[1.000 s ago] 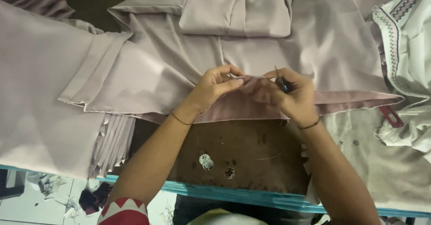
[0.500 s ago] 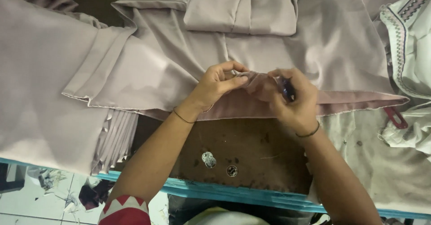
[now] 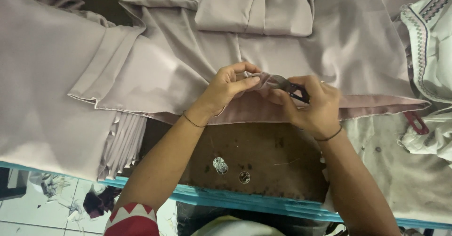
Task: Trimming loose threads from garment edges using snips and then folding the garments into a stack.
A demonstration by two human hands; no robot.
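At the centre of the frame, a raised fold of the mauve fabric (image 3: 282,43) is pinched by the left hand (image 3: 226,89), whose grip is closed narrowly on the cloth between thumb and forefinger. Just to the right, a small dark thread snipper (image 3: 296,92) is held in the right hand (image 3: 313,105); the grip is wrapped around the tool, and its tip is laid against the pinched fold between the two hands. Whether the blades are parted cannot be told. A thin dark band is worn on each wrist.

The fabric is spread over the upper part of the frame, with its hemmed edge running from the centre toward the right edge and a pinker underside shown below that hem. A folded piece of the same cloth (image 3: 256,8) is laid at the top centre. At the left, more of the fabric is draped over the table edge, and a pleated section (image 3: 122,142) is hung down at the lower left.

Below the hands, a bare brown patch of the table (image 3: 263,156) is exposed, with three small round coins (image 3: 219,165) lying near its lower part. A turquoise edge (image 3: 245,199) is seen along the front of the table. At the right edge, a white embroidered garment (image 3: 431,48) is piled, with a red handle (image 3: 416,122) lying just beside it.
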